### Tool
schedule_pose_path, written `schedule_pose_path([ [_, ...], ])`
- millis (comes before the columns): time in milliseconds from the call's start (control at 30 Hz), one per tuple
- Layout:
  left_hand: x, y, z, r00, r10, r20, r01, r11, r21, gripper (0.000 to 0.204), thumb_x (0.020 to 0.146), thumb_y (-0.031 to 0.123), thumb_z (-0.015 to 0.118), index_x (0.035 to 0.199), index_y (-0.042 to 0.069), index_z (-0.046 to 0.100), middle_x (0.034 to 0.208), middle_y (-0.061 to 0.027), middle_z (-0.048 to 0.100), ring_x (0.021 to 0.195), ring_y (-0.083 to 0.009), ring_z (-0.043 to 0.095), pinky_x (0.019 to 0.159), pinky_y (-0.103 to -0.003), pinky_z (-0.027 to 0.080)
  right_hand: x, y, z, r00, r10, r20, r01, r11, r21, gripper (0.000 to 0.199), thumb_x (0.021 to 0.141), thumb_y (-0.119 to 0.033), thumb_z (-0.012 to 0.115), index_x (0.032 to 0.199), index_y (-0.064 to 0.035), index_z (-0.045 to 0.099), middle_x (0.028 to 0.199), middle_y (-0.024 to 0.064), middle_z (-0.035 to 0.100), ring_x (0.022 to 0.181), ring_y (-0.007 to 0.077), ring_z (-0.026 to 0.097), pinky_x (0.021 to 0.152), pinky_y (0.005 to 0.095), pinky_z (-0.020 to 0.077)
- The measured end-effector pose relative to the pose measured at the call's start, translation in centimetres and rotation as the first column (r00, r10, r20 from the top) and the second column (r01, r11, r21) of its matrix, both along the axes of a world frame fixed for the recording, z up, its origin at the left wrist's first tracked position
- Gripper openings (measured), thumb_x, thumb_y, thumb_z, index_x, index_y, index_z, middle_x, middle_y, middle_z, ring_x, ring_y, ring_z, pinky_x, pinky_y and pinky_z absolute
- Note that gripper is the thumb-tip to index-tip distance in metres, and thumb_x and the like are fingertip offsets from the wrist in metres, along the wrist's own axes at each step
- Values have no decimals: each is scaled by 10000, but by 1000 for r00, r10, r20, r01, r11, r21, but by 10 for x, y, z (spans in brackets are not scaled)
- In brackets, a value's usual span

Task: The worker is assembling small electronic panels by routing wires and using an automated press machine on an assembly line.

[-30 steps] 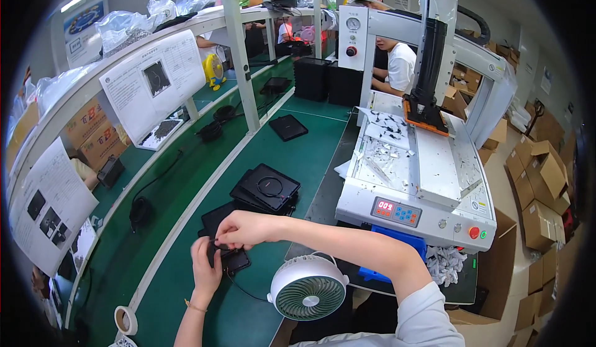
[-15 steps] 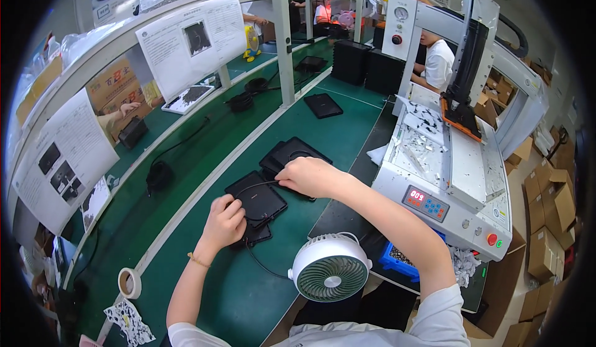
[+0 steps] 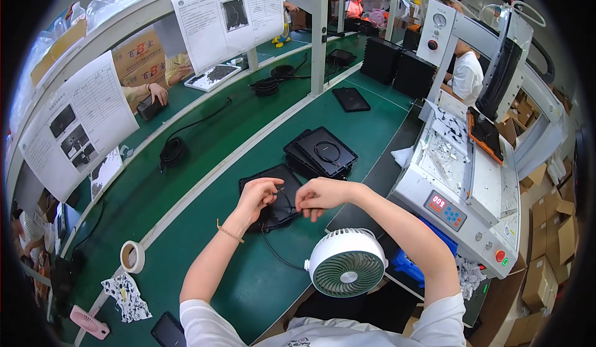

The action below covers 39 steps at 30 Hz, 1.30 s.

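Observation:
Both of my hands are held over a black flat panel (image 3: 268,172) lying on the green table. My left hand (image 3: 256,198) is closed, its thumb and index finger pinched above the panel; what lies between them is too small and dark to make out. Close by on the right, my right hand (image 3: 324,195) is closed with fingertips pointing down at a thin black cable, hard to see against the panel. Just beyond, a stack of black panels (image 3: 304,143) carries a coiled black cable (image 3: 327,152) on top.
A white desk fan (image 3: 347,263) stands close in front of me. To the right is a white machine (image 3: 406,188) with a control panel. A tape roll (image 3: 131,257) and a pink fan (image 3: 89,322) sit at left. Across the rail, another person's hand (image 3: 157,93) rests on a black object.
My view has shifted, so the table appears farther right. My right hand has come back from beside the stack toward my left hand, and the cable arc between them no longer shows.

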State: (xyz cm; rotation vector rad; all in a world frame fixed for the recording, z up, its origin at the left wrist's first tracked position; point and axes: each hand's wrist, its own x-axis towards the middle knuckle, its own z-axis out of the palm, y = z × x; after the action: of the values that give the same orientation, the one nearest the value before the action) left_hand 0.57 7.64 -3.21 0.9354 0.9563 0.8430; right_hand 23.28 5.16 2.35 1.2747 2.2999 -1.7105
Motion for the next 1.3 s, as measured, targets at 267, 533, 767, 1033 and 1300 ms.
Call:
schedule_pose_path([
  [267, -12, -5, 5, 980, -20, 200, 51, 988, -149, 255, 881, 52, 539, 1109, -15, 630, 722, -14, 570, 711, -109, 555, 868, -344, 506, -3, -5, -34, 912, -216, -350, 194, 976, -98, 242, 960, -167, 621, 1031, 60, 661, 912, 153, 727, 862, 189, 728, 735, 275, 607],
  [533, -18, -16, -1, 928, -161, 336, 147, 987, 67, 384, 1002, 131, 329, 1339, -5, 451, 1416, -155, 509, 1106, -237, 605, 985, -400, 477, -21, 4, -55, 910, -359, -207, 376, 926, 47, 287, 959, -222, 622, 851, 44, 619, 800, 142, 723, 710, 183, 729, 581, 258, 574],
  [767, -8, -21, -3, 954, -230, 191, 202, 967, 155, 309, 1006, 68, 455, 1305, 14, 509, 1344, -116, 576, 1135, -191, 614, 964, -322, 505, -10, 10, -78, 818, -414, -399, 439, 898, -31, 227, 966, -191, 592, 883, 16, 635, 716, 66, 691, 613, 120, 646, 554, 254, 509],
  [1033, -4, -8, -31, 1000, -19, 0, 18, 915, 404, 237, 872, -12, 676, 1101, -44, 623, 1034, -156, 705, 956, -173, 687, 863, -262, 542, -7, 1, -79, 810, -562, -167, 534, 591, 605, 287, 811, -256, 716, 875, 12, 637, 848, 203, 679, 795, 351, 680, 685, 409, 545],
  [1300, 12, -12, -34, 996, 93, 7, -84, 859, 504, 308, 777, -103, 731, 1054, -41, 611, 980, -69, 569, 965, -212, 694, 859, -285, 557, -4, 5, -92, 860, -507, 49, 330, 628, 705, 311, 776, -255, 762, 880, 15, 647, 890, 213, 685, 848, 343, 686, 773, 403, 546],
])
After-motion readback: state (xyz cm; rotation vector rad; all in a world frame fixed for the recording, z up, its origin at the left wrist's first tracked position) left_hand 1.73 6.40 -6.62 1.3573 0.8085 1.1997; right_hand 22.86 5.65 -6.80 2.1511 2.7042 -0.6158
